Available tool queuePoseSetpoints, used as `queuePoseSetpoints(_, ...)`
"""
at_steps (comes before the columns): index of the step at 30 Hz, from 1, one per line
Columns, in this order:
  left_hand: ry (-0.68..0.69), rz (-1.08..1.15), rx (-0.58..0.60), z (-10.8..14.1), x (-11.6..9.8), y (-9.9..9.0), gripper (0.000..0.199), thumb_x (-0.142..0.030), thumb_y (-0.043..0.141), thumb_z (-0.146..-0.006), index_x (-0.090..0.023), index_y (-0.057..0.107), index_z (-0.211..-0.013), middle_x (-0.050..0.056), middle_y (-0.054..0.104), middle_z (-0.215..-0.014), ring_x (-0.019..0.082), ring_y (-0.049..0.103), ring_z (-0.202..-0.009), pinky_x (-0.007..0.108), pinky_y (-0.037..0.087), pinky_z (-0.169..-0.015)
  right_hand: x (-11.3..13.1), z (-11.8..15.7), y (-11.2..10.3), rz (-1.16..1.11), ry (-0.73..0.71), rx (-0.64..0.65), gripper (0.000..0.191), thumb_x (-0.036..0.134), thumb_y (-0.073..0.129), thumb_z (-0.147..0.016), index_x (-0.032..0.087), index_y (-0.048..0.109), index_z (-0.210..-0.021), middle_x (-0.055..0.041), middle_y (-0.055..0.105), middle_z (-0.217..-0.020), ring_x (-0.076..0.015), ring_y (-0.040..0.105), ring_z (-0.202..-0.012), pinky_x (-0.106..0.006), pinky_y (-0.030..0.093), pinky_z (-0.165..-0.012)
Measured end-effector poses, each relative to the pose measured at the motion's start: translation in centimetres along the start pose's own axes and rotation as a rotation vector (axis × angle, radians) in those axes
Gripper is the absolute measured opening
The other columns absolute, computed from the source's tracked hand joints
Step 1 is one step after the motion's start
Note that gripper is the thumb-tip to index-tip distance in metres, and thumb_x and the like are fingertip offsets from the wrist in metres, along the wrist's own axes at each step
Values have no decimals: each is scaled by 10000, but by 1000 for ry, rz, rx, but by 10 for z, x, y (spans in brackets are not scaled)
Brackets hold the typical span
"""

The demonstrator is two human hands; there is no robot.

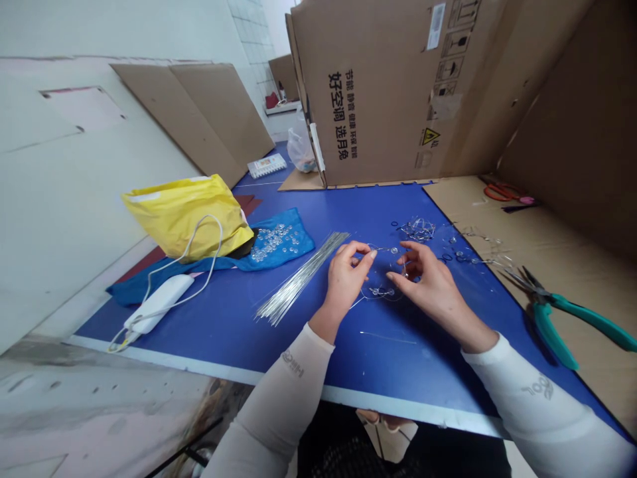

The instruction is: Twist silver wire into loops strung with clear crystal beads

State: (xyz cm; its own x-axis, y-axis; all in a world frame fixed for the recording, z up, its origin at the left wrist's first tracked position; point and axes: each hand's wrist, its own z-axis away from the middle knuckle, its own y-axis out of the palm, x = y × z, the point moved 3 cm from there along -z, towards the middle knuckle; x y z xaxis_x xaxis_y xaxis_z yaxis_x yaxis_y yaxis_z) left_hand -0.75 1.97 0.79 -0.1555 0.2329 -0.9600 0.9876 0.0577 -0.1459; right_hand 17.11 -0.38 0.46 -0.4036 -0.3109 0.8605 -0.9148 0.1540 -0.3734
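left hand (pixel 346 282) and right hand (pixel 432 285): fingertips pinching beaded wire frame (pixel 381 291) | frame: over blue counter (pixel 438 206), between wire bundle (pixel 298 282) and teal pliers (pixel 552 318) | risk: thin wire could slip from the fingertips, or its loose ends snag, shedding beads | print: carton (pixel 378 93) reads 好空调 选月兔

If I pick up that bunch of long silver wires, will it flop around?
The silver wires look straight and lie without bends, so they're probably fairly stiff, though one alone might bend. They fan apart at one end with no tie that I can see, so they may slip and spread in your hand. Being so thin, each is likely light.
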Motion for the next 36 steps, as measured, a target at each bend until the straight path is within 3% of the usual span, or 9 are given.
queuePoseSetpoints(5, -78, 68, 36, -1, -1, 2, 234, -435, 693, -879, -208, 641, -891, -26, 586, -703, 89, 552, -561, 212, 483, -547, -6, -3, -1, -11, 37, -17, 360, 388, 650, -886, 217, 670, -1202, -93, 744, -968, -247, 697, -818, -443, 548, -792)
queuePoseSetpoints(13, -155, 280, 55, 1, -14, 2, 185, -364, 688, -875, -198, 618, -916, 10, 643, -894, 92, 596, -665, 213, 487, -571, -2, -5, -2, -257, 152, -16, 373, 407, 668, -864, 193, 691, -1169, -84, 755, -957, -202, 697, -741, -394, 547, -746)
queuePoseSetpoints(18, -181, 365, 87, 2, -15, 2, 166, -326, 640, -917, -210, 606, -1031, 24, 654, -962, 88, 603, -679, 224, 494, -610, -3, -5, -1, -300, 148, -20, 372, 406, 702, -843, 214, 685, -1161, -68, 742, -962, -195, 687, -772, -379, 545, -743)
queuePoseSetpoints(23, -162, 425, 128, 1, -16, 2, 279, -274, 655, -892, -227, 573, -1154, 31, 653, -979, 98, 595, -678, 239, 486, -607, -2, -4, -2, -274, 109, -18, 419, 299, 669, -836, 242, 647, -1251, -61, 736, -990, -198, 683, -840, -382, 536, -776)
queuePoseSetpoints(26, -153, 423, 142, 1, -17, 2, 287, -250, 667, -858, -211, 590, -1133, 38, 638, -1001, 99, 591, -690, 253, 493, -628, -1, -4, -4, -264, 82, -6, 442, 263, 653, -823, 272, 649, -1265, -48, 736, -985, -204, 680, -865, -386, 528, -781)
queuePoseSetpoints(36, -119, 495, 212, -1, -13, 2, 220, -199, 648, -814, -195, 661, -1033, 31, 656, -999, 98, 587, -742, 269, 482, -744, 2, -3, -4, -303, 25, -40, 229, 281, 711, -806, 272, 695, -1034, -44, 736, -1002, -219, 679, -903, -451, 531, -929)
